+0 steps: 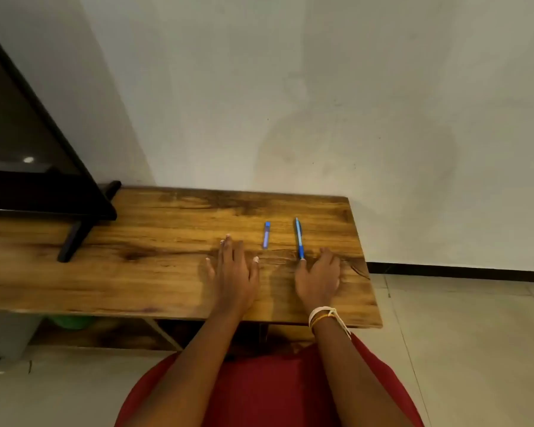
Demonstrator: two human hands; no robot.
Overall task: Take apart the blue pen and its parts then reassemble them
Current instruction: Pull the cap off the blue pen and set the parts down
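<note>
Red cloth over the lap, two bare forearms reaching out to a wooden surface set against a pale wall.

Largest is the wall, plain and faintly stained, meeting a pale tiled floor along a dark skirting strip to the right of the right hand; the surface is a long plank top with strong grain, carrying a black-framed screen on a dark foot far to the left of the left hand. Left hand lies palm down, fingers spread flat, holding nothing. Right hand, with string bands at its wrist, rests loosely curled, its thumb tip at or just beside the near end of the blue pen, which lies lengthwise beyond it. Between the hands and slightly farther off lies a short blue pen part, apart from both.
</note>
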